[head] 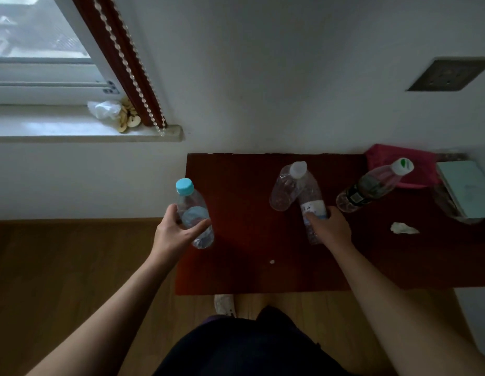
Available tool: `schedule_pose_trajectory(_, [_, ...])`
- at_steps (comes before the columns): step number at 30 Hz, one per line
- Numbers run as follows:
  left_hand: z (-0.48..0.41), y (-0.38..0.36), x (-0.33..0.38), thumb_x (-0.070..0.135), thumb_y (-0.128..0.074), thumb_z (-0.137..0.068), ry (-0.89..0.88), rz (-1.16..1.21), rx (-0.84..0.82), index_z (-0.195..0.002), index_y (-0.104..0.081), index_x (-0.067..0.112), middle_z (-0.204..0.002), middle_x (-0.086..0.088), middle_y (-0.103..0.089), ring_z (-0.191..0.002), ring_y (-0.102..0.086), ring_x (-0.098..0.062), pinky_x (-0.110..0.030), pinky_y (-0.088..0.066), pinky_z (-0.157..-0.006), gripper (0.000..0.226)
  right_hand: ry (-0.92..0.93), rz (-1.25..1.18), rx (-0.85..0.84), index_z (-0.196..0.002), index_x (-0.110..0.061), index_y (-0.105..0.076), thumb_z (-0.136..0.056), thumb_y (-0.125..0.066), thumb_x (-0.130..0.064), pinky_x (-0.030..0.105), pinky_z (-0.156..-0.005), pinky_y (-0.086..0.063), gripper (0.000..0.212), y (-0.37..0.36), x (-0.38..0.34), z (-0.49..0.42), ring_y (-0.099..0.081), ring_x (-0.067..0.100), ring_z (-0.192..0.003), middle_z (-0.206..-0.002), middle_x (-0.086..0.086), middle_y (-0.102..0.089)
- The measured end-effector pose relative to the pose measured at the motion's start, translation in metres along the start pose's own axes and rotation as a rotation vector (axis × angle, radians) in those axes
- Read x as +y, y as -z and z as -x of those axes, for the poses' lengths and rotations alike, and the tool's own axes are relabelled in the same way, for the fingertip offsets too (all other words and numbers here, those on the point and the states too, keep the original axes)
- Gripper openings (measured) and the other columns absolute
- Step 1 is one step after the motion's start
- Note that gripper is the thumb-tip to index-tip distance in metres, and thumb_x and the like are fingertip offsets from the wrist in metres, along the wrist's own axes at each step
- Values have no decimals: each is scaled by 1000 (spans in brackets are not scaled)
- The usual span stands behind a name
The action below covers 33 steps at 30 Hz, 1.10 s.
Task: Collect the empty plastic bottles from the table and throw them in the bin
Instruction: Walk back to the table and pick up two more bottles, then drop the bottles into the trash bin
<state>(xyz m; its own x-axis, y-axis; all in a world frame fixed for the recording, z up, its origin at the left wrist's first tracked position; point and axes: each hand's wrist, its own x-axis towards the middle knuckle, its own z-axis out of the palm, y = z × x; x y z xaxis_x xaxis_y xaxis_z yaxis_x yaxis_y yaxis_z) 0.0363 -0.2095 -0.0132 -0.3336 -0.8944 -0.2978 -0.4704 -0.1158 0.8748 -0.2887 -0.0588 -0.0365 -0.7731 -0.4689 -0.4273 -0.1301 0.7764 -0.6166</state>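
Note:
My left hand [174,229] grips a clear bottle with a light blue cap [193,213] at the left edge of the dark red table [249,272]. My right hand [330,226] is closed around a clear bottle with a white label [311,198] in the middle of the table. Another clear bottle with a white cap [286,185] stands just left of it, touching it. A dark-labelled bottle with a white and green cap [371,185] stands further right, on its own. No bin is in view.
A crumpled tissue [404,228] and a small white scrap [272,262] lie on the table. A pink cloth [414,158] and a pale book [466,185] sit at the right end. The wall runs behind, with a window sill [73,131] at left and wooden floor [73,267] below.

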Motion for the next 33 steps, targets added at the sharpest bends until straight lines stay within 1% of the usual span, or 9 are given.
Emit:
schedule_pose_trajectory(3, [15, -12, 3, 39, -83, -73, -12, 1, 8, -119, -56, 18, -111, 7, -69, -99, -70, -9, -18, -60, -71, 57, 11, -134, -45, -123, -13, -61, -83, -74, -38, 39, -76, -58, 49, 8, 27, 19, -69, 21, -85, -105, 5, -69])
schedule_pose_trajectory(7, [50, -26, 4, 48, -83, -67, 0, 40, 68, -117, -59, 21, -110, 4, -72, -101, -72, -13, -34, -62, -82, 62, 56, -195, -91, -120, -14, -62, -84, -75, -33, 39, -79, -59, 43, 24, 59, 45, -70, 19, -86, -102, 2, -70])
schedule_pose_trajectory(10, [87, -29, -3, 44, -84, -71, 34, 29, 132, -120, -60, 21, -111, 2, -73, -101, -72, -12, -32, -61, -81, 59, 98, -249, -167, -121, -21, -59, -84, -76, -31, 43, -79, -62, 42, 34, 78, 69, -71, 17, -91, -107, -1, -69])
schedule_pose_trajectory(12, [115, -30, -11, 40, -84, -73, 63, 38, 181, -118, -60, 22, -109, 3, -73, -97, -73, -7, -28, -62, -78, 55, 153, -259, -221, -123, -23, -55, -84, -76, -30, 37, -73, -62, 45, 37, 83, 83, -70, 14, -93, -107, -5, -66])
schedule_pose_trajectory(15, [162, -24, -27, 37, -83, -77, 117, 41, 260, -118, -60, 21, -107, 4, -72, -95, -70, 3, -16, -58, -66, 50, 256, -239, -346, -121, -21, -53, -84, -77, -24, 27, -64, -60, 44, 29, 79, 106, -71, 12, -88, -105, -4, -65])
schedule_pose_trajectory(19, [227, -4, -57, 41, -83, -75, 230, 89, 373, -118, -60, 24, -110, 5, -72, -96, -71, -1, -18, -56, -69, 52, 422, -109, -529, -120, -23, -54, -79, -81, -20, 32, -72, -63, 49, 1, 63, 132, -72, 8, -87, -106, -5, -68])
schedule_pose_trajectory(24, [307, 36, -105, 49, -81, -70, 344, 172, 624, -119, -59, 26, -112, 7, -71, -102, -69, -10, -22, -56, -76, 59, 635, 75, -773, -124, -37, -50, -72, -82, -26, 39, -81, -62, 62, -50, 23, 174, -69, 10, -100, -115, -9, -65])
schedule_pose_trajectory(29, [385, 70, -150, 45, -81, -77, 489, 240, 896, -124, -56, 26, -114, 9, -67, -101, -66, -11, -23, -53, -77, 56, 788, 225, -926, -108, -39, -55, -70, -81, -24, 33, -74, -61, 49, -125, -20, 237, -70, 7, -89, -102, -10, -69])
schedule_pose_trajectory(33, [444, 96, -185, 42, -78, -82, 632, 277, 1119, -124, -53, 27, -116, 7, -57, -103, -56, -10, -25, -51, -82, 50, 889, 307, -1034, -110, -34, -54, -73, -83, -19, 24, -68, -59, 50, -195, -46, 295, -69, 4, -89, -102, -9, -69])
